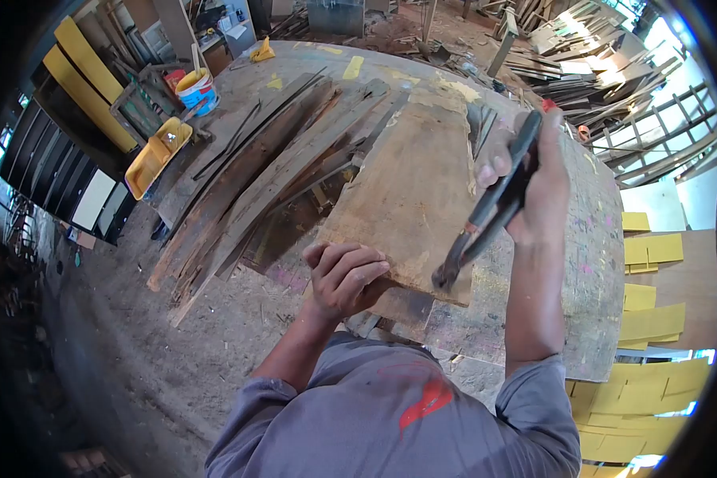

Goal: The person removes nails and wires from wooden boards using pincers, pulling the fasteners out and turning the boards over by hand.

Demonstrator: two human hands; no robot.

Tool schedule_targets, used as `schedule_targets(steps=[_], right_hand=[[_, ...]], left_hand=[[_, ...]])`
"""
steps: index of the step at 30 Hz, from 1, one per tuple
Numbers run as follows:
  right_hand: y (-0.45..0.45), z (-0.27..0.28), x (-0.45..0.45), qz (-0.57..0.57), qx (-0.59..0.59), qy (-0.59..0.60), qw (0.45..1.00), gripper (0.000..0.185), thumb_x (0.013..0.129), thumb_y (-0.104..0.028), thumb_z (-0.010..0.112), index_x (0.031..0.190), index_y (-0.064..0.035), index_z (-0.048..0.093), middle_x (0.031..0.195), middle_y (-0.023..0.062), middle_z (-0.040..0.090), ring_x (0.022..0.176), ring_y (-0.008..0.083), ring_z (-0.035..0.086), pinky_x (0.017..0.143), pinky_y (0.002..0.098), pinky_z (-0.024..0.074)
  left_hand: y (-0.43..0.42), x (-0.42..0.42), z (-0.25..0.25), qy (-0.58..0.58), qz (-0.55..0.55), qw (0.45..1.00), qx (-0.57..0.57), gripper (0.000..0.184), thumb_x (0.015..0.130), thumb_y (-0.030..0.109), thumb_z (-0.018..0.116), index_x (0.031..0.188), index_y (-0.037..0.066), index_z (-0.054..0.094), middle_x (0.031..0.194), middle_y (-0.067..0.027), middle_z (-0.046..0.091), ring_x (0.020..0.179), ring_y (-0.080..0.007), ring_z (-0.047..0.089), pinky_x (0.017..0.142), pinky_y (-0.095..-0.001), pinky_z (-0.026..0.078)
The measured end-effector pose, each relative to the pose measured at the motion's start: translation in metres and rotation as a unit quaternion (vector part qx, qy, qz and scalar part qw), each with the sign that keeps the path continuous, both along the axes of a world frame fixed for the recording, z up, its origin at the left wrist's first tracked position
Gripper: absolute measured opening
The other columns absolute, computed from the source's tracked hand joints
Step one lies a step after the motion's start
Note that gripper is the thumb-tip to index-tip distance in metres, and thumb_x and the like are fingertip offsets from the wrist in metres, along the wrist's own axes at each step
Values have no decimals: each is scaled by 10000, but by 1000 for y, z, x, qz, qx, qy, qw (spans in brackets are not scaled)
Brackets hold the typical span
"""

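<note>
A wide brown wooden board [410, 183] lies on the worn table [566, 295], its near end close to my body. My left hand [346, 275] is closed round the near left corner of this board. In my right hand [538, 183] is a pair of pincers [490, 207] with dark handles. Their metal head points down and touches or hovers just over the board's near right corner; which of the two I cannot tell. The fingers of my right hand are wrapped about the handles, and the handles look slightly apart.
Several rough planks [271, 175] lie to the left of the board. A yellow tray [158, 158] and a paint bucket [196, 90] stand at the far left. Yellow pieces [653, 249] are at the right, and scrap wood [566, 48] is piled behind.
</note>
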State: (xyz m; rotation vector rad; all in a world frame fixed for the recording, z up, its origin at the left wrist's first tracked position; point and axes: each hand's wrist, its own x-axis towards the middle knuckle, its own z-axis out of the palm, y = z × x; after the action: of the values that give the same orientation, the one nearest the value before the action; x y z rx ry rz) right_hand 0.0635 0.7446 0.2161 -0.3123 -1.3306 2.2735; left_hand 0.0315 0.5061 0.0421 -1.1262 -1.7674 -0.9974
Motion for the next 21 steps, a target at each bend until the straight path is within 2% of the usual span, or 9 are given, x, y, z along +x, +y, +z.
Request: schedule_targets(steps=[3,6,10,14,17,20,21], right_hand=[[-3,1,18,85,-65,88,990,570,1133,-585,360,908,-96,547,792,124,613,776,283,618,697,386,538],[5,-4,27,95,-36,115,988,659,1125,-620,328,1003,-49,636,1002,208,697,916,345,674,808,470,583],[2,-5,25,148,-4,159,976,824,1094,-694,289,1234,25,666,1220,313,671,1065,413,700,969,573,576],[-6,-3,18,157,-10,159,975,851,1083,-713,287,1223,51,636,1203,301,684,1093,402,707,967,564,576],[-9,-2,8,206,43,169,963,852,1084,-711,287,1222,60,624,1198,295,688,1083,387,713,977,532,573],[-23,7,4,213,53,155,963,811,1091,-688,315,1272,61,566,1177,288,701,1056,355,723,957,481,566],[-32,11,4,195,71,149,967,750,1102,-654,339,1271,46,548,1083,246,699,972,334,711,910,456,555]], left_hand=[[0,-1,4,-2,-9,1000,4,311,788,235,898,1034,226,708,1025,60,736,945,-150,675,962,-354,367],[1,-1,7,-5,-11,1000,5,311,788,235,898,1034,225,707,1026,62,736,939,-152,673,966,-352,367],[2,-3,7,2,-6,1000,1,295,799,244,892,1027,226,708,1025,65,736,936,-150,672,963,-353,367],[2,-2,7,3,-6,1000,4,278,811,257,886,1022,226,708,1018,70,738,931,-147,674,957,-356,370],[4,-4,13,9,-7,1000,0,280,813,232,887,1004,229,682,1003,70,744,915,-155,682,934,-370,381],[3,-6,17,12,-5,1000,-4,279,827,246,885,1006,228,672,1004,66,756,920,-161,697,926,-377,388],[3,-6,19,14,-6,1000,-6,277,834,261,883,1011,226,673,1008,65,762,925,-163,703,927,-378,389]])
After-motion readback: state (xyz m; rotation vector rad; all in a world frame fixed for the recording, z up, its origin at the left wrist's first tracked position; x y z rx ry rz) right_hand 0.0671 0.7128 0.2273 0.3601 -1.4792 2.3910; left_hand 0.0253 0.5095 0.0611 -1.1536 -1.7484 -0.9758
